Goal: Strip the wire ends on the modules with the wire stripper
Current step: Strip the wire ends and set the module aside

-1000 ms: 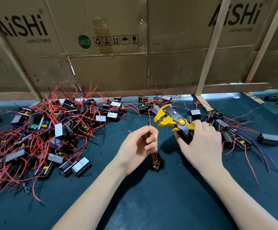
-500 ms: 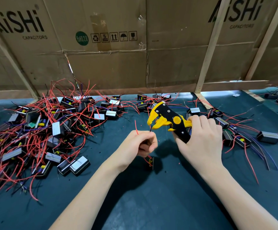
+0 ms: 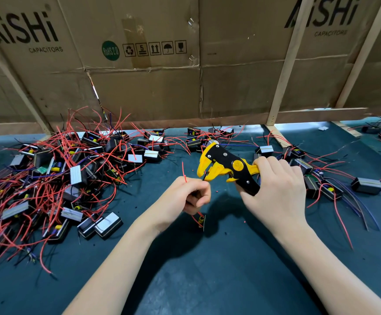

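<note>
My right hand (image 3: 273, 192) grips the handles of a yellow and black wire stripper (image 3: 224, 167), its jaws pointing left. My left hand (image 3: 185, 198) pinches the wires of one small module (image 3: 201, 220), which hangs below the fingers just above the mat. A dark wire end runs from my left fingertips into the stripper's jaws. A red wire (image 3: 183, 171) sticks up from the same hand, free of the tool.
A large heap of modules with tangled red wires (image 3: 55, 178) covers the left of the dark green mat (image 3: 207, 269). A smaller group of modules (image 3: 321, 185) lies to the right. Cardboard sheets (image 3: 148, 83) on wooden battens close off the back.
The stripper has come down and left until its jaws meet the wire end at my left fingertips. My left hand has lifted slightly, the module hanging under it.
</note>
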`<state>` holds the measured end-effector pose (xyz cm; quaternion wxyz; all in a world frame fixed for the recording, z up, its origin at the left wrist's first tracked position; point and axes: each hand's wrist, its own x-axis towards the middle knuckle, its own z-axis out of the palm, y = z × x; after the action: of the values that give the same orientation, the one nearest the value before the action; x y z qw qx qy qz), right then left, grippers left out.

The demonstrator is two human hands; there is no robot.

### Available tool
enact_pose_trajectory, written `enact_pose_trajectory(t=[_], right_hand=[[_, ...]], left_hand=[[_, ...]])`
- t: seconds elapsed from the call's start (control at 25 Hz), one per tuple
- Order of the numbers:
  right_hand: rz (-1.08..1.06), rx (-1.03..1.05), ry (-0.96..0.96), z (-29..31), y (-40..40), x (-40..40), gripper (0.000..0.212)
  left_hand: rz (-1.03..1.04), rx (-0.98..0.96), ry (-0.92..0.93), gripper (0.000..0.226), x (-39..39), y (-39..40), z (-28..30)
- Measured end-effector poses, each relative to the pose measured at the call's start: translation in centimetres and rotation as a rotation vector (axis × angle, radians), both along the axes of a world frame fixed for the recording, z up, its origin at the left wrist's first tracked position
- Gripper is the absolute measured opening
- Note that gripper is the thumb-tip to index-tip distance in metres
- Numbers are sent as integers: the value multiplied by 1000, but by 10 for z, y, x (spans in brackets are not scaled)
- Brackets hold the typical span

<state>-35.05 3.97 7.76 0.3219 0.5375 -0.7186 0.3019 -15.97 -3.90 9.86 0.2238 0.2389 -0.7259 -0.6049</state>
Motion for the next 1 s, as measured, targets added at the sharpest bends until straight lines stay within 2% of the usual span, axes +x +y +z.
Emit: enact_pose_trajectory(t=[0.32, 0.56, 0.76, 0.88, 1.0], right_hand=[[43, -7, 6, -1, 1, -4, 33], [124, 9, -76, 1, 2, -1, 28], [108, 111, -144, -3, 2, -1, 39], [86, 103, -139, 0, 4, -1, 48], [59, 76, -133, 1, 5, -1, 43]], left_hand=[[-23, 17, 7, 35, 2, -3, -1], [-59, 38, 10, 38, 4, -5, -2], [-50, 63, 5, 37, 4, -4, -1], [-79, 104, 26, 40, 4, -2, 0], [-104, 106, 38, 42, 4, -1, 1]])
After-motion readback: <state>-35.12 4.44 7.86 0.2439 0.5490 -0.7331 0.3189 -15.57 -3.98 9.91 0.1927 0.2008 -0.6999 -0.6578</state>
